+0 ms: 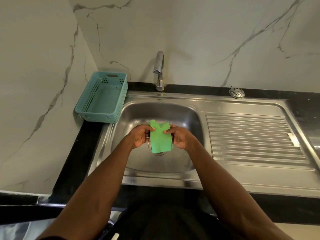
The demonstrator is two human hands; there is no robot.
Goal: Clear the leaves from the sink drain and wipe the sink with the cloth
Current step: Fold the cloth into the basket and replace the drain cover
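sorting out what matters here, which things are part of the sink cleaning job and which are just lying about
Part of the job:
green cloth, held by left hand and right hand
sink
drain, mostly hidden behind the cloth

Just lying about:
blue basket
tap
strainer on the counter

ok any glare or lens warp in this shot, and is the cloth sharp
Head view: wide-angle bend curves the counter edge and wall lines; soft glare on the draining board; the cloth, held by both hands, is fairly sharp.
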